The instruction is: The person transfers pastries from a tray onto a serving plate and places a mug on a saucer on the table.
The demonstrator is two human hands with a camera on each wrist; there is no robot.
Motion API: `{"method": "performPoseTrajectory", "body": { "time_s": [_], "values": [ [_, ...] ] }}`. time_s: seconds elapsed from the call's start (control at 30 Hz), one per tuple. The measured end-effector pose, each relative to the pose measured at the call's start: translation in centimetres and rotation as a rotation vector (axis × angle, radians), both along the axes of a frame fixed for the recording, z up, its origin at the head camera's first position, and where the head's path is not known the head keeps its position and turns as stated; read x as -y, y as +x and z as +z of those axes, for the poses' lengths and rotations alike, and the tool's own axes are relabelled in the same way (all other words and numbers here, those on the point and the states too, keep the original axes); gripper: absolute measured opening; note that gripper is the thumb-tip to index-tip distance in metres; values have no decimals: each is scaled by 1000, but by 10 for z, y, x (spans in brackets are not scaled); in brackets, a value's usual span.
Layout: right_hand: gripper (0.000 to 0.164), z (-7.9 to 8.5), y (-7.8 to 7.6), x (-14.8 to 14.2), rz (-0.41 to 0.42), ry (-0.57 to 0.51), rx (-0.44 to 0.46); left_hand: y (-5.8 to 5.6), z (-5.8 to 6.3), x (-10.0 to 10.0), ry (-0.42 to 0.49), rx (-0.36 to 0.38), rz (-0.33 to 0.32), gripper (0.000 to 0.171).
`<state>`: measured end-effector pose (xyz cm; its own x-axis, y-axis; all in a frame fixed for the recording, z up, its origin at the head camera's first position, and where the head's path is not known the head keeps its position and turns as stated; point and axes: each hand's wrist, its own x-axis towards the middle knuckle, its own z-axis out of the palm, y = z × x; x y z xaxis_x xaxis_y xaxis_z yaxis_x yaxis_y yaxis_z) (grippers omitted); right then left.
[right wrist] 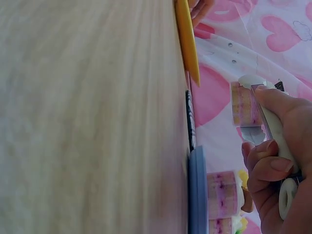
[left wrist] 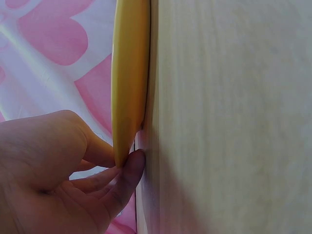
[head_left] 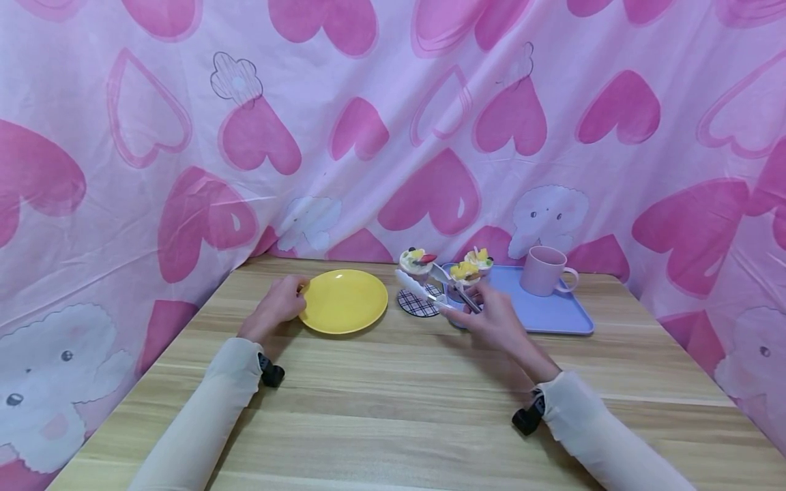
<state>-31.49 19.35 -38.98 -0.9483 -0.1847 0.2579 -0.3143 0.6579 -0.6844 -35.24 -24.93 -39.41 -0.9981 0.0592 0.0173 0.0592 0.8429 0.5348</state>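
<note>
On the left, my left hand [head_left: 279,305] pinches the rim of a yellow plate [head_left: 344,301] between thumb and fingers. The left wrist view shows the plate [left wrist: 130,63] edge-on, with the thumb on its upper side and fingers under the rim. My right hand [head_left: 496,320] grips a pair of food tongs [head_left: 415,284] with pale tips. Between those tips sits a small layered cake cup [right wrist: 246,107], topped with cream and fruit. In the right wrist view the cup hangs above table level, apart from the table. Below it lies a round checked coaster [head_left: 419,304].
Right of the coaster lies a blue-lilac tray [head_left: 559,317]. It bears two more fruit-topped cake cups, the nearer [head_left: 464,271] partly behind my right hand, and a pink mug [head_left: 543,273]. A pink heart-print cloth [head_left: 393,225] hangs behind the wooden table [head_left: 381,409].
</note>
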Motion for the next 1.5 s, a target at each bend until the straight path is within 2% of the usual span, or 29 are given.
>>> {"method": "performPoseTrajectory", "body": {
  "time_s": [0.27, 0.6, 1.17, 1.5],
  "values": [
    [71, -3, 2, 8, 6, 14, 47, 1, 2, -1, 3, -3, -4, 58],
    [72, -4, 1, 17, 42, 28, 40, 1, 2, -1, 17, 18, 3, 59],
    [68, -10, -1, 29, 139, -18, 80, -1, 1, 0, 20, 28, 9, 59],
    [69, -10, -1, 38, 117, -1, 84, 0, 1, 0, 20, 21, 6, 60]
  ]
}}
